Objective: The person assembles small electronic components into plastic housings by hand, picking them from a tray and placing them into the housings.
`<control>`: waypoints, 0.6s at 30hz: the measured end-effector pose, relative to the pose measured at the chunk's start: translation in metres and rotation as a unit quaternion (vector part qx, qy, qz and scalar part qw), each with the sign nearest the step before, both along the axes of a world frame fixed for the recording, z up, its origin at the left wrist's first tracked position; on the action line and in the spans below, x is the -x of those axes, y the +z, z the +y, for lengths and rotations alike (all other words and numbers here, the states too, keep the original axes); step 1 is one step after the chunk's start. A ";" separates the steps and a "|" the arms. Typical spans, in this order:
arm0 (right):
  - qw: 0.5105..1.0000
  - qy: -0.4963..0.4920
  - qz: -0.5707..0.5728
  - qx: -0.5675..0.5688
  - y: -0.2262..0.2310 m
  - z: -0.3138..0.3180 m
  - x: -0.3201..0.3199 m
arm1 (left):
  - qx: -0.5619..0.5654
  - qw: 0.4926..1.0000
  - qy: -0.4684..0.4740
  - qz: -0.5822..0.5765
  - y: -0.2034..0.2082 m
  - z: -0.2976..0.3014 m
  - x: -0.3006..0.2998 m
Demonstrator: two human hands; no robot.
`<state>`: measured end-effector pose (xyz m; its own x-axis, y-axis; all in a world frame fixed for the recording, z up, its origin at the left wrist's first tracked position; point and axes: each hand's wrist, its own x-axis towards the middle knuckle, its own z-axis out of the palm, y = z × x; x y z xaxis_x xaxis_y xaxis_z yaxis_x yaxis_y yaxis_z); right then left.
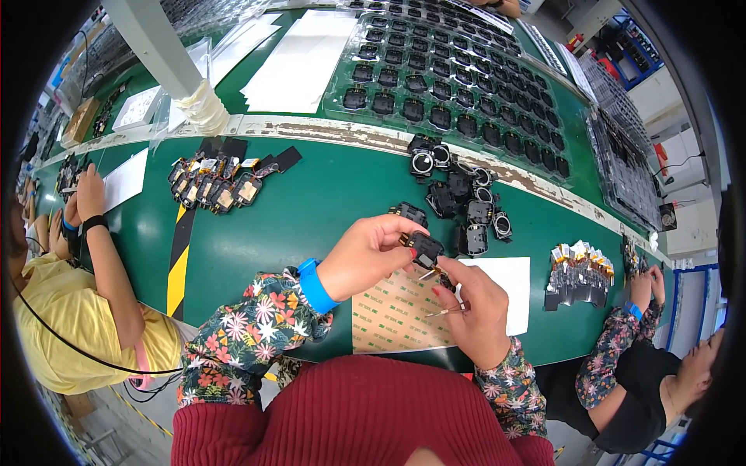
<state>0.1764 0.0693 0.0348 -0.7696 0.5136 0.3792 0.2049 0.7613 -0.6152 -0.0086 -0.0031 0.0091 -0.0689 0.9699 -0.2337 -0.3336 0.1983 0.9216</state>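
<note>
My left hand [365, 256] pinches a small black plastic device housing [424, 247] between thumb and fingers, above the near edge of the green table. My right hand [478, 311] is closed around slim metal tweezers [449, 311], and its fingertips meet the lower right side of the housing. Whatever lies between those fingertips is too small to make out. Below both hands is a tan adhesive backing sheet [392, 314] with green print, partly over a white paper [513, 287]. Just beyond my left fingers sits another black housing [408, 212].
Black housings with round metal rings [474, 190] are heaped ahead. Parts with small batteries lie in a left pile [214, 182] and a right pile [581, 268]. Clear trays [458, 85] of black parts stand behind the ledge. Co-workers sit at left [85, 311] and right [629, 373].
</note>
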 end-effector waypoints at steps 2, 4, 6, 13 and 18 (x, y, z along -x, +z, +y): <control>1.000 -0.005 -0.009 0.011 0.000 0.000 0.000 | 0.009 1.000 -0.009 -0.003 0.001 0.000 0.000; 1.000 -0.003 -0.012 0.009 0.000 0.000 0.000 | 0.018 1.000 -0.017 -0.005 0.004 -0.001 -0.001; 1.000 0.000 -0.016 0.006 -0.001 0.000 0.000 | 0.022 0.999 -0.019 -0.036 0.007 -0.001 -0.002; 0.999 0.013 -0.050 -0.013 -0.001 0.000 -0.001 | 0.010 0.998 -0.037 -0.042 -0.001 -0.001 0.000; 0.995 0.016 -0.076 -0.055 0.001 -0.001 -0.003 | 0.016 0.998 -0.061 -0.001 0.000 -0.001 0.002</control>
<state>0.1794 0.0679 0.0354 -0.8380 0.4492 0.3097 0.2630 0.8299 -0.4920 -0.0104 -0.0040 0.0089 0.0487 0.9632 -0.2645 -0.3065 0.2664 0.9138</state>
